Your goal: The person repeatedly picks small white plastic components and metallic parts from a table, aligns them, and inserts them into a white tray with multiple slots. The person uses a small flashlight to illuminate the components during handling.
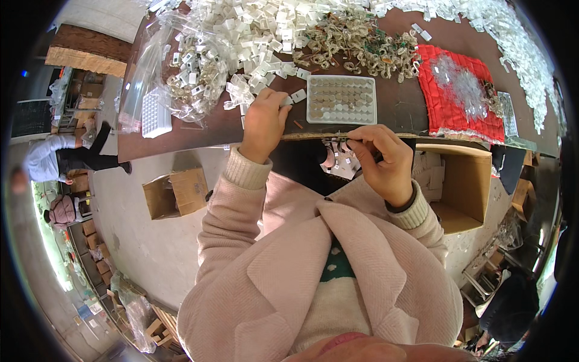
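My left hand (pixel 265 120) is at the near edge of a pile of small white plastic casings (pixel 259 30). Its fingers are curled together, and what they hold, if anything, is too small to make out. One loose white casing (pixel 298 95) lies just beyond its fingertips. To its right is a white tray (pixel 342 120) with rows of small round pieces. My right hand (pixel 383 163) pinches something tiny at the table's front edge, partly hidden by the fingers. Under that edge, small white and metallic pieces (pixel 344 163) show.
Coiled clear cables (pixel 356 45) lie behind the tray. A red quilted cloth (pixel 437 102) with clear plastic bits is on the right. Further left are a bag of parts (pixel 196 78) and a white stack (pixel 157 114). Cardboard boxes (pixel 190 190) (pixel 470 187) flank me; other people are around.
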Tool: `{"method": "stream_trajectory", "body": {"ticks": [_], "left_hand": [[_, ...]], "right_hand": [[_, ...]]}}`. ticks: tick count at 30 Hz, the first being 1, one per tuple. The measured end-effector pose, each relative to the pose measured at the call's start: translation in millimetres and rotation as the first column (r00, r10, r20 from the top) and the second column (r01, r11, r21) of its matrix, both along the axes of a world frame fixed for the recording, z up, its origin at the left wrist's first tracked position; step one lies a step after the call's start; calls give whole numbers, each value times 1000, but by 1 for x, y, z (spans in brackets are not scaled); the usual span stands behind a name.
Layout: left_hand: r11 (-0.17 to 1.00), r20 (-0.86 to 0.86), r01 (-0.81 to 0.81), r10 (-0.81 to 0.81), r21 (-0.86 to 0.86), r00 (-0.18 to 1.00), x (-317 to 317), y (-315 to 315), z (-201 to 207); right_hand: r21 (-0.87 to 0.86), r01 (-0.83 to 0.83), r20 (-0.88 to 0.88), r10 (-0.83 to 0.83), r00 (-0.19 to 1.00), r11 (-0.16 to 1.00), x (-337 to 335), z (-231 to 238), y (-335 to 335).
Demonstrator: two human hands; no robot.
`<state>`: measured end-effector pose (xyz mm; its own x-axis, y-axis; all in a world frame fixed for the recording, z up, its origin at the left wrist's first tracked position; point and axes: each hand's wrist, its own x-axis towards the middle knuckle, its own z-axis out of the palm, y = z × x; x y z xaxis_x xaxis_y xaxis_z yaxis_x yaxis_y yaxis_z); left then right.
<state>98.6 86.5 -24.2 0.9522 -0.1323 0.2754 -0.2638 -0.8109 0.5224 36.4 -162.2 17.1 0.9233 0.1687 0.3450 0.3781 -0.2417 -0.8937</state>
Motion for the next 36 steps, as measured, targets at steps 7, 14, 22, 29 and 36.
{"method": "stream_trajectory", "body": {"ticks": [7, 14, 22, 29, 36], "left_hand": [[552, -298, -178, -134, -815, 945, -40, -22, 35], [-27, -152, -170, -321, -985, 935, -71, -60, 28], [57, 28, 43, -247, -997, 968, -74, -63, 16], [114, 103, 124, -170, -986, 980, -75, -62, 12], [221, 33, 40, -36, -974, 999, -80, -65, 7]], "right_hand": [[252, -12, -140, 49, 989, 968, 5, -1, 4], [355, 16, -11, -13, 1000, 935, 4, 3, 27], [241, -8, 29, 1, 1000, 971, 1, 7, 21], [417, -110, -99, 165, 981, 902, -1, 0, 23], [344, -58, -207, 136, 969, 937, -4, 3, 27]]}}
